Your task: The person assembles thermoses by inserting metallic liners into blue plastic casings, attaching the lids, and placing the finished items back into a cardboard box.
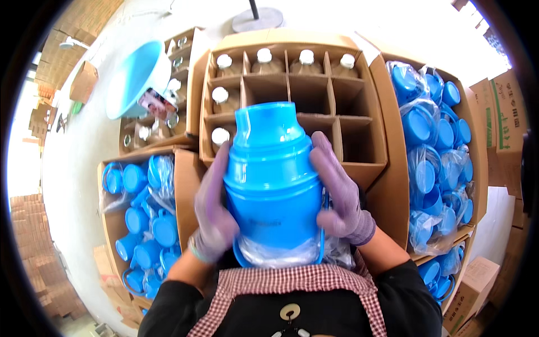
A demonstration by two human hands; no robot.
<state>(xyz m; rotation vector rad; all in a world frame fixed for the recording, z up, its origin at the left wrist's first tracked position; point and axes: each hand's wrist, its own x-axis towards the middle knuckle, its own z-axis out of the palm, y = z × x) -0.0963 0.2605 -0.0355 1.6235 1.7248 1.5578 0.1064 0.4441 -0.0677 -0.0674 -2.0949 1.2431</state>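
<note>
A glossy blue plastic thermos flask casing (275, 210) with a stepped shoulder and a narrow neck stands upright between my palms, close to my body. My left hand (213, 213), in a pale purple work glove, presses along its left side. The gloved right hand (343, 205) holds the opposite side, fingers pointing up along the shoulder. Crumpled clear plastic film (278, 253) shows around the casing's bottom edge. Just beyond it is a divided cardboard box (292, 40) with several white-capped bottles (264, 60) in its cells; some cells look vacant.
Cartons of blue plastic casings (164, 229), some in clear bags, flank me on the left and on the right (418, 124). A light-blue basin (135, 76) and a phone (157, 104) rest on another bottle carton at far left. Beyond stands a round grey base (257, 20) with a pole.
</note>
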